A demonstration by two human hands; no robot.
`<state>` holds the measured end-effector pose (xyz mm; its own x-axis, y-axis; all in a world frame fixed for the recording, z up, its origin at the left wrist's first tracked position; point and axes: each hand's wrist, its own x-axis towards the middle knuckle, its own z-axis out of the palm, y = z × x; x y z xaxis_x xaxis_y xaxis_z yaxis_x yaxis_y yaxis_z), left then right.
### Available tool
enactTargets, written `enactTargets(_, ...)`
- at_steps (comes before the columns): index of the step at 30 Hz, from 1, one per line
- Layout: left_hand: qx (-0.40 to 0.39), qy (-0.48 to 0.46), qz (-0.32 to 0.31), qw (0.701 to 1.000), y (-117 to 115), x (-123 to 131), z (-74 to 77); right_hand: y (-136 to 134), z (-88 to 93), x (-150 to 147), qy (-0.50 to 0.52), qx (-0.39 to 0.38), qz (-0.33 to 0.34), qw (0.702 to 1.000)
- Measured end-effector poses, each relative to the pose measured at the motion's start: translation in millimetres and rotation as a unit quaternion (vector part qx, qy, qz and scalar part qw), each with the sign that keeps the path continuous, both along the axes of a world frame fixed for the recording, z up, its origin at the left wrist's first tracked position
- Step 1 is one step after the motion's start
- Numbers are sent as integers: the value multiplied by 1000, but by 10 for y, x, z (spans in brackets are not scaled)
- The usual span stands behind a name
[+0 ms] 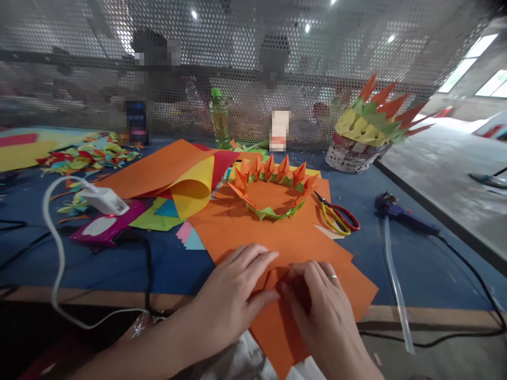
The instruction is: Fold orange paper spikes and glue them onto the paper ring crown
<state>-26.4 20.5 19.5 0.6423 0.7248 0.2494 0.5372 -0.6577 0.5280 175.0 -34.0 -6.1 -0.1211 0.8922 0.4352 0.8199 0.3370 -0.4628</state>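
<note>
Close to the table's front edge, a small folded piece of orange paper (274, 275) lies between my two hands. My left hand (240, 287) has its fingers along the far side of the piece and its thumb on the near side. The fingers of my right hand (319, 295), which wears a ring, are bent and pinch the piece's right side, partly hiding it. Under both hands are large orange sheets (233, 240), one corner hanging over the edge. Beyond them stands a ring of folded orange points with a green base (273, 212).
Scissors (336, 216) and a glue gun (407, 214) with a clear glue stick lie right. A paper-point basket (352, 142) and a green bottle (219, 119) stand behind. Left are a magenta power strip (130, 214), a white charger (103, 200), cables and paper scraps (89, 153).
</note>
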Motion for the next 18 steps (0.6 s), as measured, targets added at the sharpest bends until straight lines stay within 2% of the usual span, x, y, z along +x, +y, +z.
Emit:
enactTargets(4, -105, 7, -15, 994, 111, 82, 125, -66, -12, -4, 46, 11, -43, 998)
enactTargets(7, -154, -12, 8, 988, 114, 125, 206, -150, 0, -17, 138, 15, -74, 988)
enactTargets(10, -202, -37, 35, 978, 89, 155, 233, -207, 2, -13, 218, 2, -68, 974)
enactTargets(14, -329, -91, 40, 939, 112, 204, 237, -213, -16, -21, 308, -22, -53, 950)
enactTargets(18, -429, -170, 13, 887, 215, 312, 286, -159, 13, -59, 439, -30, -72, 895)
